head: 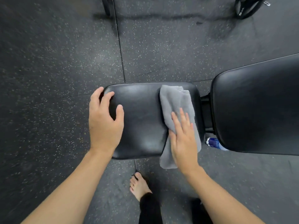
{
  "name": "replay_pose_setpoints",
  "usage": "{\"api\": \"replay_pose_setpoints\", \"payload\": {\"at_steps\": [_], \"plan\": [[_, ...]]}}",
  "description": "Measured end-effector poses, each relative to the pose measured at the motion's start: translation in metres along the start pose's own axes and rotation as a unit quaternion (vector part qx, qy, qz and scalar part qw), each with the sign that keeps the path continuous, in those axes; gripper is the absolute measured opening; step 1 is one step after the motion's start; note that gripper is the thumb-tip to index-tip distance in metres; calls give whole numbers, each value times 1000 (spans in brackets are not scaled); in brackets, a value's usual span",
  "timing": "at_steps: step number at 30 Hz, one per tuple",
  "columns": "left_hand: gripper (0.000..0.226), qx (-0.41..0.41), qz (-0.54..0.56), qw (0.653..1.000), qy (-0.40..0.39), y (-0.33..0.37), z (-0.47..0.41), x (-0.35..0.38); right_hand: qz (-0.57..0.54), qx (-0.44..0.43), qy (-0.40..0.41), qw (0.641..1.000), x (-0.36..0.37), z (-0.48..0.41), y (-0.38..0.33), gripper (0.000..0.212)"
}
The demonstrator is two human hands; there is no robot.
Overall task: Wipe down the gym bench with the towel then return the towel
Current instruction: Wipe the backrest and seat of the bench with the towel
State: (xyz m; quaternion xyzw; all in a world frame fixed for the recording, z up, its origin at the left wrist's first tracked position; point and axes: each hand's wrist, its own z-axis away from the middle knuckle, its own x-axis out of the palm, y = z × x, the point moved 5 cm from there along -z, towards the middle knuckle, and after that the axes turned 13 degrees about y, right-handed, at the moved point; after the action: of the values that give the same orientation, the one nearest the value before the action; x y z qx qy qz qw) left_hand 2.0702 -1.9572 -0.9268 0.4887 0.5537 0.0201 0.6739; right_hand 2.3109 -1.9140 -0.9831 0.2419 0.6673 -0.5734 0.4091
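Observation:
The black padded seat (142, 117) of the gym bench lies in the middle of the head view, with the larger back pad (255, 107) to its right. A grey towel (176, 102) is spread over the seat's right side and hangs over its near edge. My right hand (182, 139) lies flat on the towel, fingers together, pressing it onto the seat. My left hand (105, 120) rests over the seat's left edge with fingers spread and holds nothing.
Speckled dark rubber floor (56, 70) surrounds the bench. A blue-labelled bottle (213, 143) lies on the floor under the gap between the pads. Black equipment frames (246, 8) stand at the far top. My bare foot (139, 186) is just in front of the seat.

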Motion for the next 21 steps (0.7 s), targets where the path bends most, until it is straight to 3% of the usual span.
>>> {"api": "replay_pose_setpoints", "payload": {"at_steps": [6, 10, 14, 21], "plan": [[38, 38, -36, 997, 64, -4, 5, 7, 8, 86, 34, 996, -4, -124, 16, 42], [37, 33, -13, 997, 70, -4, 4, 8, 70, 128, -14, 989, 1, -174, 0, 33], [36, -5, 44, 997, 66, -7, 1, 4, 129, 48, -60, 989, 16, -168, -49, 35], [40, -138, 208, 966, 71, -13, -9, -7, 80, -104, -147, 980, 59, -152, -147, 30]]}}
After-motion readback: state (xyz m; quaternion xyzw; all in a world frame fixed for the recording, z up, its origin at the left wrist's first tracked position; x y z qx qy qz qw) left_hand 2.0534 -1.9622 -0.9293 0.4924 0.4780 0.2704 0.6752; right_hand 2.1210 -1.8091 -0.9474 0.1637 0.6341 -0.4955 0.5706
